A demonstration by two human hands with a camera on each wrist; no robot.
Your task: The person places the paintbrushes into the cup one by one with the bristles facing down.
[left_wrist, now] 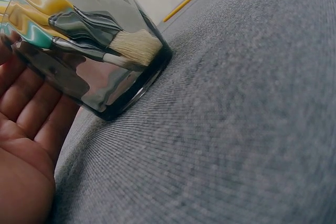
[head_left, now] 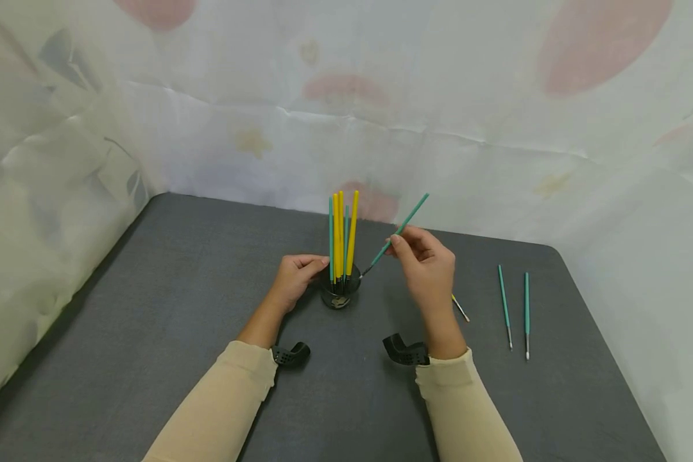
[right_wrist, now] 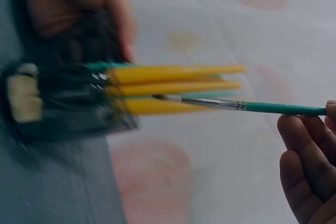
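Observation:
A dark glass cup (head_left: 339,294) stands mid-table with several yellow and green brushes (head_left: 342,234) upright in it. My left hand (head_left: 296,277) curls round the cup's left side; the left wrist view shows the cup (left_wrist: 89,66) against my fingers (left_wrist: 26,108), bristles pressed inside. My right hand (head_left: 424,260) pinches a thin green brush (head_left: 401,228), tilted, its tip just above the cup's right rim. In the right wrist view the green brush (right_wrist: 247,106) points at the cup (right_wrist: 63,103).
Two green brushes (head_left: 505,307) (head_left: 527,314) lie on the grey table at the right. A yellow brush (head_left: 461,309) lies partly hidden behind my right wrist. White patterned cloth walls the table's back and sides.

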